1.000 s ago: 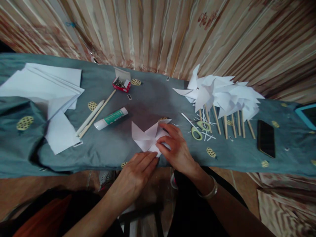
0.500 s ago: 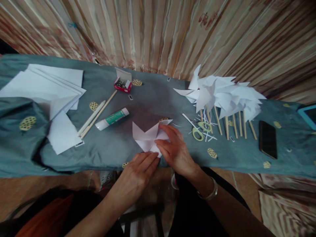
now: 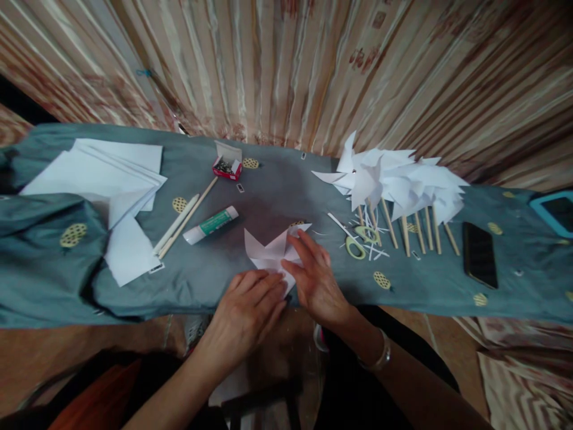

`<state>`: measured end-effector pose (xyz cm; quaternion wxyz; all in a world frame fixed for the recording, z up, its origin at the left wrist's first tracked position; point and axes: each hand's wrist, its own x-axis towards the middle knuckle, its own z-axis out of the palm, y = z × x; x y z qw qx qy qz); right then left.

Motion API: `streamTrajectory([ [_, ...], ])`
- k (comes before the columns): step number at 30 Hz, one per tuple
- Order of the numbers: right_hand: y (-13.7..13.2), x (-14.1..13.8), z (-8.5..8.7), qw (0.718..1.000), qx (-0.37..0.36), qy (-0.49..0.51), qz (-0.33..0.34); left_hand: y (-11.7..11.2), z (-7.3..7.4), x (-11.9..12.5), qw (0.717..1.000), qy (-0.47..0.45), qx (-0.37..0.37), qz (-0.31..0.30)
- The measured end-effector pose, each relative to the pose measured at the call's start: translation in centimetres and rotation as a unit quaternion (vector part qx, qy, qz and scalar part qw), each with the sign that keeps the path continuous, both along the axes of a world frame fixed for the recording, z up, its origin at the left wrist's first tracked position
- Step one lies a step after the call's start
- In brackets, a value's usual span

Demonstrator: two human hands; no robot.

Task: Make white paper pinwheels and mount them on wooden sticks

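A white paper pinwheel shape (image 3: 268,248) lies flat on the grey-blue cloth (image 3: 268,197) near the front edge. My left hand (image 3: 246,307) rests on its near corner with fingers stretched flat. My right hand (image 3: 313,278) lies over its right side, fingers spread and pressing the folded flaps down. Neither hand lifts the paper.
A glue stick (image 3: 210,224), two wooden sticks (image 3: 183,224) and a stack of white paper (image 3: 102,179) lie to the left. A red box of pins (image 3: 227,166) sits behind. Scissors (image 3: 353,239), finished pinwheels on sticks (image 3: 394,179), a phone (image 3: 478,254) lie right.
My left hand has slid forward onto the paper's near corner. My right hand has flattened over the flaps. The camera view has tipped slightly.
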<state>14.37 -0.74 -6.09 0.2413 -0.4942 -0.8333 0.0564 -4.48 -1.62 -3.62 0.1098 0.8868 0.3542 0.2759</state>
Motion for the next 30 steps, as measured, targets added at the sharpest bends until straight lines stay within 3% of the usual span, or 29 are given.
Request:
streamTrajectory([
  [5, 0.0, 0.0, 0.2, 1.0, -0.009, -0.009, 0.009, 1.9, 1.0, -2.6, 0.997, -0.033, 0.013, 0.063],
  [10, 0.0, -0.1, 0.1, 1.0, -0.004, -0.002, 0.008, 2.4, 0.7, -3.9, 0.994, -0.046, -0.022, 0.098],
  [18, 0.2, -0.2, -0.1, 1.0, -0.004, 0.014, 0.006, 1.8, -0.1, -2.1, 0.997, 0.004, -0.025, 0.075],
  [30, 0.5, 0.6, -0.1, 0.999, -0.035, 0.02, 0.0, 2.4, -2.3, -0.4, 0.998, 0.04, -0.02, 0.051],
])
